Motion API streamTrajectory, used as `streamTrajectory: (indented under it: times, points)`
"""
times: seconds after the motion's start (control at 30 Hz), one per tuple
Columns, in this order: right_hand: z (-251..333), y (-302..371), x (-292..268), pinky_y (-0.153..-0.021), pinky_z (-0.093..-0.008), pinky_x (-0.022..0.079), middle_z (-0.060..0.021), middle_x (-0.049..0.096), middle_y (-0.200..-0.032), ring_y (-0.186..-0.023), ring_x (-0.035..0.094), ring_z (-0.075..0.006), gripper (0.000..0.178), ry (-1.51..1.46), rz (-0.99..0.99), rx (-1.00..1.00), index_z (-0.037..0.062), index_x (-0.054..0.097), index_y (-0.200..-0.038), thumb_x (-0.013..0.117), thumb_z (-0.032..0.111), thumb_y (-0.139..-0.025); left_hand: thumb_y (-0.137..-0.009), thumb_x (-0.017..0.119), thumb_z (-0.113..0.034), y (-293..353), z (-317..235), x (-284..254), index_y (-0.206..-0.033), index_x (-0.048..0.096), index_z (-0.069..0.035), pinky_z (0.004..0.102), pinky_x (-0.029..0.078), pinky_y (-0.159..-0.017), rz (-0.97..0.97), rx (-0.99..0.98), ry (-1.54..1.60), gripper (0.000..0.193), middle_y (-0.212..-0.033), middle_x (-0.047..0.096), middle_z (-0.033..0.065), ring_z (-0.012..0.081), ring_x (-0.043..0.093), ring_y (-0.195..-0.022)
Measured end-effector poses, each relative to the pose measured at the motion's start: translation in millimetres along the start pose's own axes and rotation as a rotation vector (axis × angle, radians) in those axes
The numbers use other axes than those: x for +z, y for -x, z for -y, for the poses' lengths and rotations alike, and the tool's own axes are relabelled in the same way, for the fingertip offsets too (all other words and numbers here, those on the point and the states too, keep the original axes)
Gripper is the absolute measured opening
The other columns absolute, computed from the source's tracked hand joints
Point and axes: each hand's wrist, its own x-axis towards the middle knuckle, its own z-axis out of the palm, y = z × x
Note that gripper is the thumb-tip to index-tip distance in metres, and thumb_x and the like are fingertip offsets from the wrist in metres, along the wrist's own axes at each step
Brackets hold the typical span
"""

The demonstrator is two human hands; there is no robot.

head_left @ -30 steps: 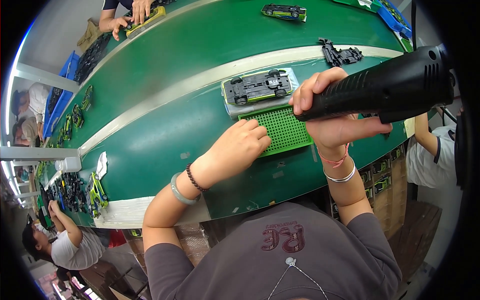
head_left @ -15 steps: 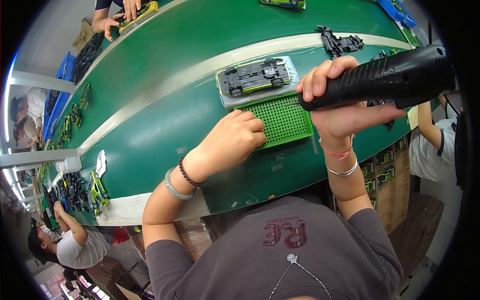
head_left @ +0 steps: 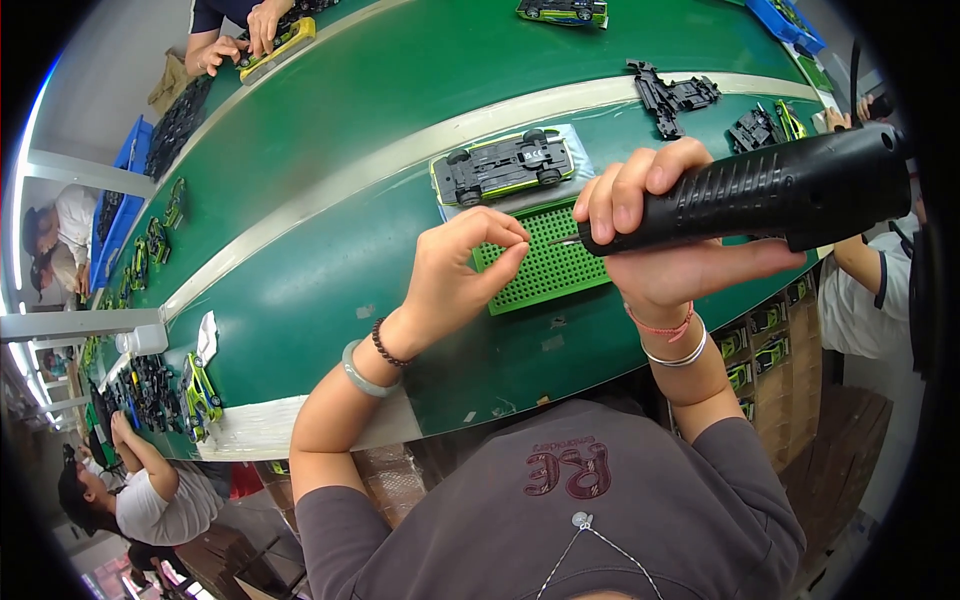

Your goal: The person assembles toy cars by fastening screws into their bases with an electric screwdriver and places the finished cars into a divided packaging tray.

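Note:
My right hand [head_left: 668, 275] is wrapped around a black electric screwdriver [head_left: 765, 190], held almost level with its thin bit pointing left. My left hand [head_left: 455, 262] pinches thumb and forefinger together just short of the bit's tip; whatever sits between them is too small to make out. Below both hands lies a green tray [head_left: 545, 292] with a grid of small holes. Just beyond it, a toy car [head_left: 505, 168] rests upside down on a pale padded holder, its black underside and wheels facing up.
Black chassis parts [head_left: 672, 97] lie at the far right. Another toy car [head_left: 562, 12] is at the far edge. A co-worker's hands [head_left: 255, 38] hold a yellow fixture at the upper left. Several cars [head_left: 200, 395] and black parts sit at left; a divided cardboard box [head_left: 765, 355] stands lower right.
My left hand has lifted off the green tray and turned, its pinched fingertips now by the bit. The screwdriver has come slightly left and nearer to me.

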Motion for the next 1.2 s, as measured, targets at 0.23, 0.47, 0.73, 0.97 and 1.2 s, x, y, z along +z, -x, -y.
streamTrajectory:
  times: [0.23, 0.47, 0.73, 0.97, 1.2]
  points:
    - [-1, 1, 4, -0.049, -0.0322, 0.046, -0.0108, 0.052, -0.060, -0.051, 0.052, -0.0205, 0.110, -0.066, -0.024, 0.029, 0.0027, 0.046, -0.084, 0.012, 0.099, -0.042, -0.070, 0.070, 0.007, 7, -7, 8, -0.086, 0.055, 0.000, 0.0299, 0.051, -0.068, -0.027, 0.195, -0.110, 0.023, -0.081, 0.064, 0.0111, 0.0219, 0.064, -0.076]
    - [-3, 4, 6, -0.049, -0.0321, 0.046, -0.0109, 0.052, -0.059, -0.051, 0.053, -0.0213, 0.112, -0.090, -0.026, 0.041, 0.0025, 0.047, -0.084, 0.011, 0.099, -0.041, -0.070, 0.071, 0.002, 6, -5, 15, -0.089, 0.054, -0.003, 0.0305, 0.052, -0.067, -0.123, 0.275, -0.060, 0.026, -0.082, 0.063, 0.0102, 0.0236, 0.064, -0.077]
    - [-5, 5, 9, -0.051, -0.0319, 0.047, -0.0110, 0.052, -0.059, -0.053, 0.054, -0.0216, 0.112, -0.089, -0.063, 0.060, 0.0025, 0.048, -0.083, 0.011, 0.099, -0.039, -0.070, 0.070, 0.003, 6, -6, 17, -0.088, 0.054, -0.003, 0.0297, 0.051, -0.064, -0.144, 0.277, -0.083, 0.025, -0.081, 0.063, 0.0107, 0.0233, 0.063, -0.075]
    - [-12, 7, 15, -0.054, -0.0322, 0.047, -0.0094, 0.052, -0.062, -0.052, 0.052, -0.0192, 0.104, 0.082, -0.065, 0.048, 0.0051, 0.045, -0.083, 0.014, 0.097, -0.047, -0.070, 0.070, 0.004, 5, -7, 17, -0.086, 0.054, -0.003, 0.0303, 0.051, -0.061, -0.194, 0.335, -0.248, 0.023, -0.079, 0.062, 0.0103, 0.0237, 0.062, -0.071]
    - [-23, -6, 2, -0.055, -0.0300, 0.048, -0.0099, 0.053, -0.064, -0.055, 0.054, -0.0188, 0.108, 0.264, 0.008, 0.106, 0.0013, 0.045, -0.085, 0.017, 0.097, -0.043, -0.068, 0.073, -0.002, -4, -10, 8, -0.091, 0.056, -0.002, 0.0333, 0.052, -0.071, -0.231, 0.341, -0.310, 0.029, -0.092, 0.062, 0.0126, 0.0284, 0.062, -0.085]
